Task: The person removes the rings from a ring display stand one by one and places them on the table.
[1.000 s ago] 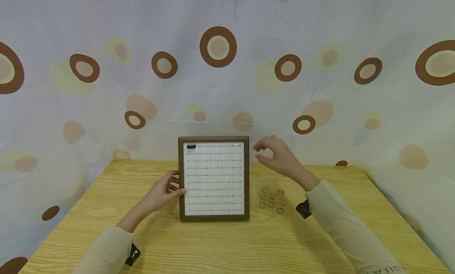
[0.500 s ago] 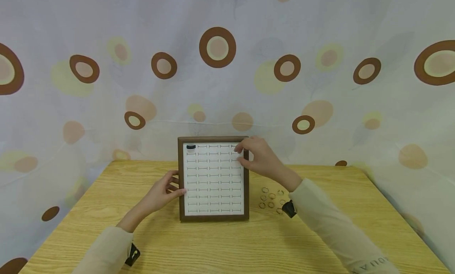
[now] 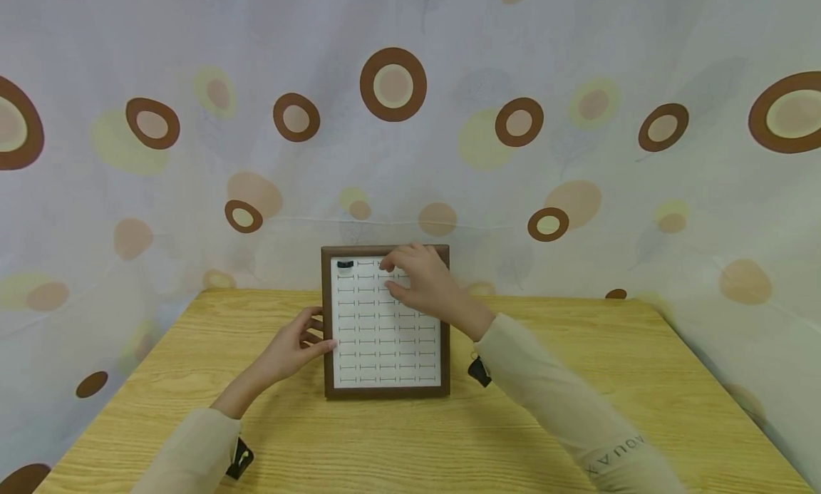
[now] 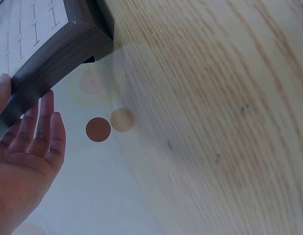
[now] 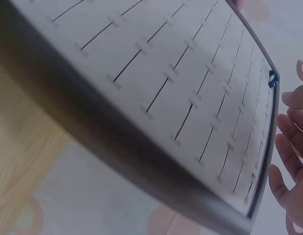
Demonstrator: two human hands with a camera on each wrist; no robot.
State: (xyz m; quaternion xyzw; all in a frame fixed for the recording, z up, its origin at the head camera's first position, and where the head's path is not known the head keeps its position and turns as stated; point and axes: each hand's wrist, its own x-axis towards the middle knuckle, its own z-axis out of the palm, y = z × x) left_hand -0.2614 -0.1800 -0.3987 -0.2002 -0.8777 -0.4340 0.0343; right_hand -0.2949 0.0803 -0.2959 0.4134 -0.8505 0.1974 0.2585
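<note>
In the head view a brown-framed ring display board (image 3: 388, 392) stands upright on the table, its white face lined with rows of slots. A black ring (image 3: 345, 264) sits in the top left slot; it appears as a small dark blue ring (image 5: 273, 79) in the right wrist view. My left hand (image 3: 288, 351) grips the board's left edge, thumb on the front of the frame and fingers behind. Over the upper part of the board is my right hand (image 3: 420, 280), fingers loosely bent and apart from the thumb, with nothing visible between them.
The wooden table (image 3: 398, 444) runs back to a patterned curtain (image 3: 442, 173). Beside my right sleeve (image 3: 545, 380), a black wrist strap piece (image 3: 479, 372) shows. The sleeve hides most of the loose rings right of the board.
My right hand has moved left, from beside the board's right edge to over its upper middle. The right sleeve now covers the loose rings. The left hand and board have stayed put.
</note>
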